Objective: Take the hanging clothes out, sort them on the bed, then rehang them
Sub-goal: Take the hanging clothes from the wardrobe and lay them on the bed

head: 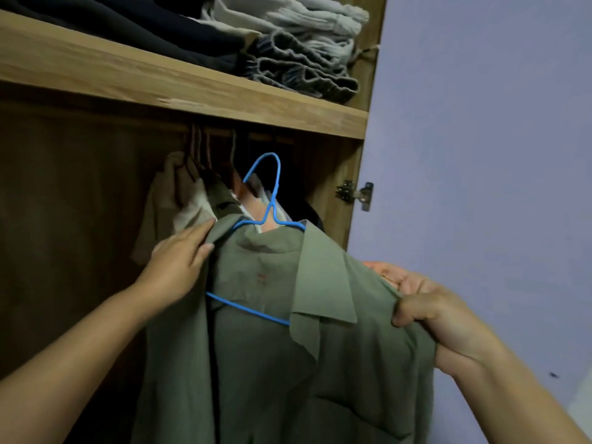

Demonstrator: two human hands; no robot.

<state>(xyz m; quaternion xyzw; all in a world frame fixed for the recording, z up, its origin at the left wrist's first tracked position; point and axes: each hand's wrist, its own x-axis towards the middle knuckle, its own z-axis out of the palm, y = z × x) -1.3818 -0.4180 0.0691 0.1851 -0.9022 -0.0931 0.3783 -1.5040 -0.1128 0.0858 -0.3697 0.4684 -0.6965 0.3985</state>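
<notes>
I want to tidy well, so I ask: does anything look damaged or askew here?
Yes. The wooden shelf has a chipped spot on its front edge. The green shirt sits crooked on the blue hanger, whose hook is off the rail, with small red marks below the collar.

rail (pixel 243 136) in shadow behind shelf edge (pixel 192 100)

The single head camera is sitting close to the wardrobe, tilting up so the underside edge of the shelf (pixel 192 91) is crossing the top of the view. It is facing into the hanging space below the shelf, whose dim depths are perhaps too dark to read.
</notes>
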